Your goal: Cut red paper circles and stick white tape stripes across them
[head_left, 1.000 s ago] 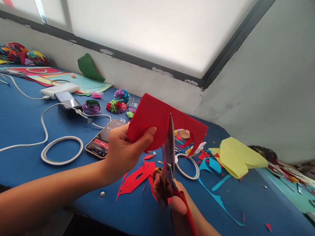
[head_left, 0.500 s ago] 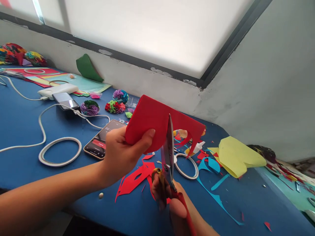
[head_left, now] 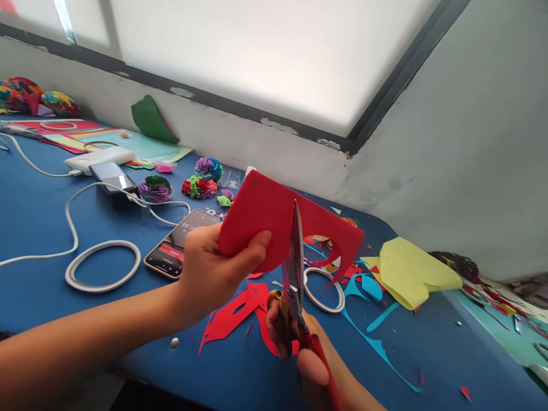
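Observation:
Between the thumb and fingers of my left hand is a red sheet of paper, raised above the table. Its right part is cut along a curve, and a strip with a pointed end hangs from it. My right hand grips scissors by their handles, one yellowish and one red. The scissor blades point up, look nearly closed and lie at the cut in the sheet. Red paper offcuts rest on the blue table beneath both hands. Fingers behind the red sheet are hidden.
A phone lies beside my left wrist. White tape rings flank the hands. Ruffled paper flowers, a power bank and cables are at the back left. Blue scraps and yellow paper lie right.
The red sheet's cut strip on the right has swung outward and lower, widening the curved gap. The scissor blades look slightly more closed. Both hands stay nearly in place.

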Tool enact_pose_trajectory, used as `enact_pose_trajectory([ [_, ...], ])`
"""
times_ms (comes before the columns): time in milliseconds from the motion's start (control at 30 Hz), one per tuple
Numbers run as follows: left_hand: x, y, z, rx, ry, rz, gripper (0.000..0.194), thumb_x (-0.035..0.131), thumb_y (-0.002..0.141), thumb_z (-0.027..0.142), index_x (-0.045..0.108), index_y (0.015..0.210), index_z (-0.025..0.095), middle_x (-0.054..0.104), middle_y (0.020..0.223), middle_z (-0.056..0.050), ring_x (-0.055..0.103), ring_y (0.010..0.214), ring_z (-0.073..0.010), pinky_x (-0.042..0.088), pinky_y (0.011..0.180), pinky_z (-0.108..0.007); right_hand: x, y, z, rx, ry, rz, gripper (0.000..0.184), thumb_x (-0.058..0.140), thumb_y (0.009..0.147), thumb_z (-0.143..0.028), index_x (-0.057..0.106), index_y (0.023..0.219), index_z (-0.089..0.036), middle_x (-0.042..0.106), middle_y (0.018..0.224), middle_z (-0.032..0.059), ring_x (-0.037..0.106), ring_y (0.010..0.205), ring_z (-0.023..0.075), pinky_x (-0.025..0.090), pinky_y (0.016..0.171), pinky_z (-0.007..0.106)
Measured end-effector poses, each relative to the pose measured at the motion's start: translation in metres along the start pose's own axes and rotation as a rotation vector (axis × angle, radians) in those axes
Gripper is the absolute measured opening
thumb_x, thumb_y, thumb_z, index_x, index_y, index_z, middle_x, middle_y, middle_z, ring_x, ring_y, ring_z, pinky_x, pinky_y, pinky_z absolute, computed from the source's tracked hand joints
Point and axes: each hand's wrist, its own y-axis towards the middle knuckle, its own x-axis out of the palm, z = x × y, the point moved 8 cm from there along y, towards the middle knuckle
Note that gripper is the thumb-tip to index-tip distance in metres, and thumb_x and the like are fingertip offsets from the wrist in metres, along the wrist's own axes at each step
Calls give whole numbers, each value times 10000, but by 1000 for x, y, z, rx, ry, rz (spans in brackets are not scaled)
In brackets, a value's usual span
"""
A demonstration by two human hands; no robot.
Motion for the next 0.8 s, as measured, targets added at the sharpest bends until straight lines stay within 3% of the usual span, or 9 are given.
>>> enact_pose_trajectory([
  [133, 4, -3, 0, 1, -15, -23, 372, 648, 778, 277, 475, 470, 163, 430, 441, 54, 401, 398, -58, 387, 348, -136, -6, 9, 15, 49, 41, -62, 726, 503, 528, -904, 576, 832, -248, 625, 765, 66, 610, 730, 255, 478, 620, 349],
  [367, 5, -6, -1, -21, -37, -39, 375, 645, 781, 275, 467, 471, 163, 417, 447, 55, 393, 404, -58, 387, 357, -140, -8, 13, 15, -9, -97, -121, 815, 297, 532, -976, 524, 778, -233, 601, 687, 56, 566, 602, 203, 449, 527, 312],
  [567, 5, 3, 0, -56, -82, -83, 349, 650, 750, 256, 468, 468, 161, 408, 446, 56, 386, 393, -54, 360, 330, -137, -11, 14, 9, -154, -222, -144, 820, 350, 406, -997, 476, 699, -242, 554, 617, 22, 522, 532, 167, 402, 462, 275],
  [800, 9, 17, -9, -193, -126, -227, 274, 680, 715, 262, 551, 493, 165, 534, 460, 37, 517, 396, -87, 398, 311, -147, -24, 20, 12, 37, -141, -176, 659, 443, 601, -896, 485, 685, -243, 529, 570, 1, 537, 519, 179, 416, 470, 292],
])
